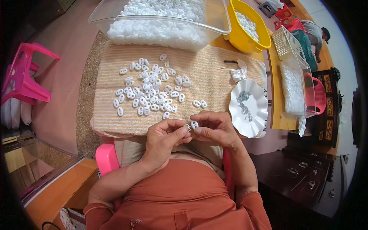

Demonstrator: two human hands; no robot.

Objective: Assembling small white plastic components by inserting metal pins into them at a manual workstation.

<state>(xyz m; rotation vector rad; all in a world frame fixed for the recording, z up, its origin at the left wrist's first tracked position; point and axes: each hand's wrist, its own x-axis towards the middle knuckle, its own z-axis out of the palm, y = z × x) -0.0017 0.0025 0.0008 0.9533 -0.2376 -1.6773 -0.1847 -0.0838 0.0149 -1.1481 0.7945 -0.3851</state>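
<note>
Close to my body, at the table's near edge, both hands meet. My right hand [217, 129] pinches a small white oval plastic piece with two holes [194, 124] between thumb and fingers. Beside it, my left hand [164, 140] is closed on a small pale ring-shaped piece [187, 127]; its exact kind is too small to tell. Many similar two-holed pieces [147, 86] lie heaped on the striped cloth [209, 73] beyond my left hand. Two more [200, 103] rest just past my fingers. A white scalloped plate [257, 124] to the right holds small greyish bits [244, 103].
A clear bin [161, 20] full of white pieces stands at the table's far side, beside a yellow basin [264, 44]. Farther right are another filled bin [293, 88] and a person [314, 34]. A pink stool [28, 74] stands left; dark furniture [295, 178] is right.
</note>
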